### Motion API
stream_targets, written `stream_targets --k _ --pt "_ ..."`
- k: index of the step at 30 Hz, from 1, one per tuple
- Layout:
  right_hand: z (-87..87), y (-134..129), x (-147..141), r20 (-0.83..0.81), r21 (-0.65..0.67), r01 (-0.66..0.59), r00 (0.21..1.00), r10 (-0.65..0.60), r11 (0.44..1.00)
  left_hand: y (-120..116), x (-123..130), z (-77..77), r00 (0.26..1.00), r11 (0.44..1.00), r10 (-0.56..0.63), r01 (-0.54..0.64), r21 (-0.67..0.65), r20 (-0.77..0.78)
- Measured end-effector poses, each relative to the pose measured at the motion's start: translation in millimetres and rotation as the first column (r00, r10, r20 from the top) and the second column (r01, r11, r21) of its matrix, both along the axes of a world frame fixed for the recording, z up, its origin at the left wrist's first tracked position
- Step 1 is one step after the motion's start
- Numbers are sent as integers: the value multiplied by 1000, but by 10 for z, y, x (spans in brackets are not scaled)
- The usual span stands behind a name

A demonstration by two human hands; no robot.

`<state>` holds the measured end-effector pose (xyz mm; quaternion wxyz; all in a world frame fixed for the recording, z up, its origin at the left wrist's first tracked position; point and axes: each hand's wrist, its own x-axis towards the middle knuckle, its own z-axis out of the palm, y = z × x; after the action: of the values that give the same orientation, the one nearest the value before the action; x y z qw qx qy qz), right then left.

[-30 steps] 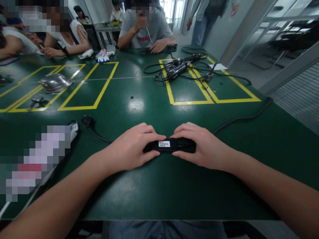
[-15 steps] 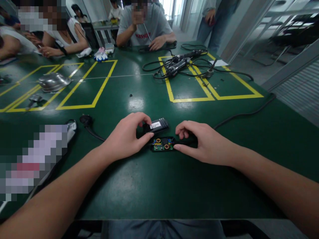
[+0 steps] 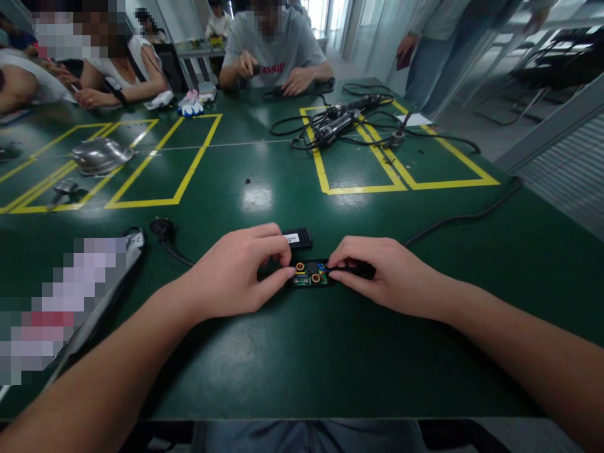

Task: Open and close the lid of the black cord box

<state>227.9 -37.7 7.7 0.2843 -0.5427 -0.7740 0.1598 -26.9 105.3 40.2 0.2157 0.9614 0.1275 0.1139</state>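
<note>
A small open black housing (image 3: 311, 285) lies on the table with its green circuit board (image 3: 309, 275) facing up; two copper-wound rings and coloured wires show on it. My left hand (image 3: 245, 267) pinches the black cable where it enters the housing's left end. At the opposite end, my right hand (image 3: 382, 267) has thumb and fingers closed on the other black cable (image 3: 357, 271). Just behind the housing rests its black cover (image 3: 302, 238) with a white label, partly hidden by my left fingers. The exact contact points under my fingertips are hidden.
A black plug (image 3: 162, 228) and a long bag (image 3: 104, 296) lie at left. Corded screwdrivers (image 3: 335, 126) sit at back right, a shiny metal part (image 3: 102, 156) at back left. A seated person (image 3: 278, 50) works opposite. Yellow tape (image 3: 365, 188) marks the green table.
My left hand has let go of the cover, now lying behind the housing, and closed at the housing's left end. My right fingers have closed at the right end.
</note>
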Motion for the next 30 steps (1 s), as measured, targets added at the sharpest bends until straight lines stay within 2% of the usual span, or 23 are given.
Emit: stream_targets --k 2,6,11,20,25,30 --pt "-9 -4 -1 -3 15 1 1000 -1 1000 -27 -8 31 997 999 -40 40 8 -63" --pt "-29 -16 0 -14 40 2 1000 -2 999 -38 -4 20 990 999 -35 40 32 -138" --pt "-37 -22 -5 -11 32 -4 1000 5 999 -23 11 -6 982 1000 -14 9 -29 -191" --pt "36 -19 -5 -46 68 -4 999 7 998 -24 28 41 998 988 -10 0 -158 -67" --pt "24 -13 9 -71 29 -24 997 26 999 0 5 38 997 975 -21 3 -221 -79" --pt "-4 12 40 -38 99 -40 998 44 994 56 -9 -14 997 979 -26 10 -203 -76"
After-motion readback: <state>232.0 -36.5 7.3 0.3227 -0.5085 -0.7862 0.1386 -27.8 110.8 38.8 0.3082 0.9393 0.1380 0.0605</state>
